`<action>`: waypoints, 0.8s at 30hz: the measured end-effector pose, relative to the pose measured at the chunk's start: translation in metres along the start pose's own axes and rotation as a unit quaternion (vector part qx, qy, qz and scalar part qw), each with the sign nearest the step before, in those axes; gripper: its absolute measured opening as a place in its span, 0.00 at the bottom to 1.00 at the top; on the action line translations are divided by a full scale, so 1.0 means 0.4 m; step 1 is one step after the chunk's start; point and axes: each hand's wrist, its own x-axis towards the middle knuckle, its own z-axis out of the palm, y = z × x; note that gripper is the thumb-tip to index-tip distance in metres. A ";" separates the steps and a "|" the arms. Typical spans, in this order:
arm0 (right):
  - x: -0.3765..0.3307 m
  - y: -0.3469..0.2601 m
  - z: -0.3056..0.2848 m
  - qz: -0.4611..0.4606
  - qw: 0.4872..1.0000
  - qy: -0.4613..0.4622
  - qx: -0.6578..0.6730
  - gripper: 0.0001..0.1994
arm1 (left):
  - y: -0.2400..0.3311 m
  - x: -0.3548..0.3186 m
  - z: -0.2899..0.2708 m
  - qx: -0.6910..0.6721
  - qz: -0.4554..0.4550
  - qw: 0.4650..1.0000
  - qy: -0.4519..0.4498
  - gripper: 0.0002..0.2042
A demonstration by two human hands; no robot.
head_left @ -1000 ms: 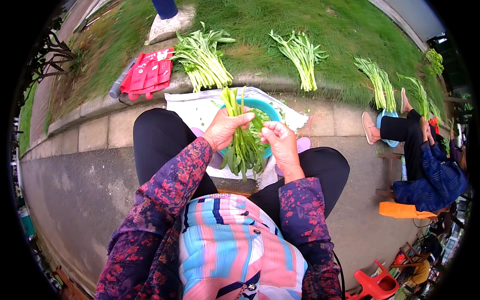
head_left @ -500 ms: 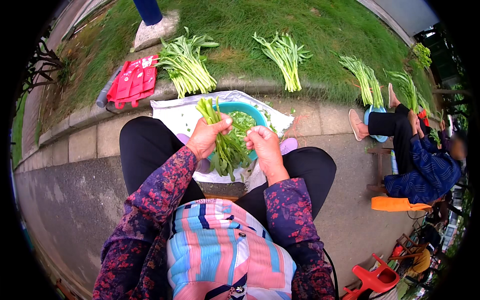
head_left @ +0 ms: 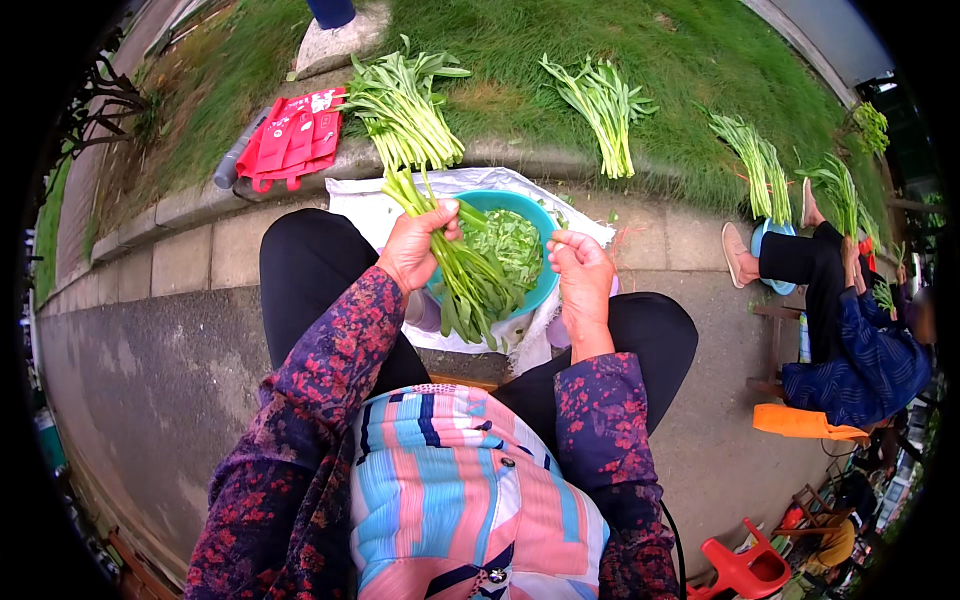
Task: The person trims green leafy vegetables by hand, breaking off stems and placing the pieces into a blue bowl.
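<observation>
My left hand (head_left: 416, 248) is closed round a bunch of leafy green stems (head_left: 462, 285), its pale cut ends pointing up and left and its leaves hanging down over the basin. To the right, my right hand (head_left: 584, 278) is pinched at thumb and forefinger, apart from the bunch; whether anything small sits in the pinch I cannot make out. Between my knees stands a turquoise basin (head_left: 549, 281) holding torn green pieces (head_left: 512, 243). Under the basin lies a white plastic sheet (head_left: 352, 204), partly covered by my legs.
Beyond the kerb (head_left: 190, 207), a large bundle of greens (head_left: 415, 115) and a smaller bundle (head_left: 610, 112) lie at the grass edge. Red bags (head_left: 292, 140) and a grey bottle (head_left: 238, 155) are at left. At right sits a person in blue (head_left: 855, 365), beside another basin (head_left: 768, 240). A red stool (head_left: 750, 566) is lower right.
My right hand has drawn away from the bunch to the basin's right rim. My left hand keeps its hold on the stems. The whole view has shifted slightly.
</observation>
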 end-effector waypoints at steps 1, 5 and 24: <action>0.002 0.005 -0.001 -0.012 0.999 -0.005 -0.042 0.09 | -0.003 0.000 0.003 0.011 0.000 1.000 0.003 0.05; 0.018 0.049 -0.016 -0.101 0.968 -0.004 -0.228 0.11 | -0.034 -0.005 0.024 0.052 0.008 0.999 0.003 0.05; -0.018 0.049 0.026 -0.057 0.963 -0.119 -0.236 0.07 | -0.093 -0.039 0.074 0.178 -0.001 0.984 0.023 0.04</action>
